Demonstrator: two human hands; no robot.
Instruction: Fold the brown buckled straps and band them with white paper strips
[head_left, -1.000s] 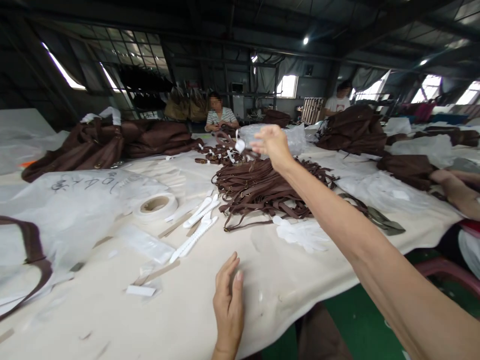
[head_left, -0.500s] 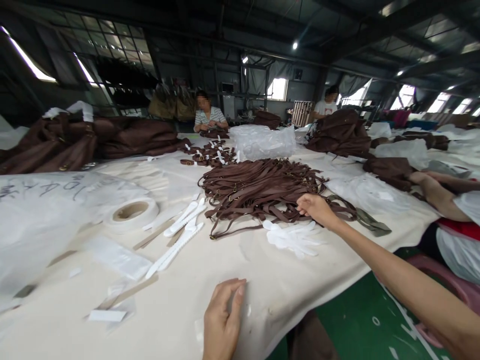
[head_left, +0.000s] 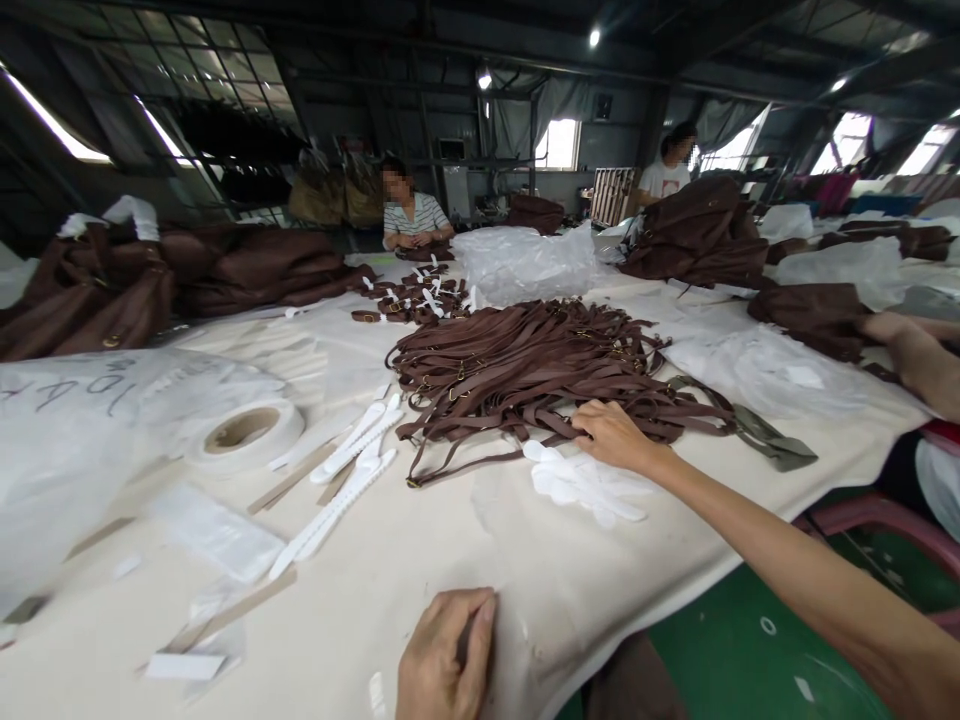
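My right hand [head_left: 611, 435] is at the front edge of a heap of brown straps [head_left: 517, 365] with metal buckles, its fingertips pressed on a strap; whether it grips one is hidden. Just below that hand lies a bunch of white plastic strips [head_left: 581, 485]. Near the table's front edge, my left hand [head_left: 448, 650] rests with fingers curled and thumb against the forefinger, and nothing shows in it. More white strips [head_left: 341, 505] lie left of the heap.
A white tape roll [head_left: 244, 435] and clear plastic film [head_left: 67, 430] lie at the left. Brown bags [head_left: 247, 265] are behind them, more at the right [head_left: 697, 235]. A person [head_left: 412, 215] sits across the table. Another person's arm [head_left: 919, 360] reaches in from the right.
My right hand has moved left and down onto the strap heap's front edge. My left hand has closed up and shifted slightly lower. The view has shifted a little.
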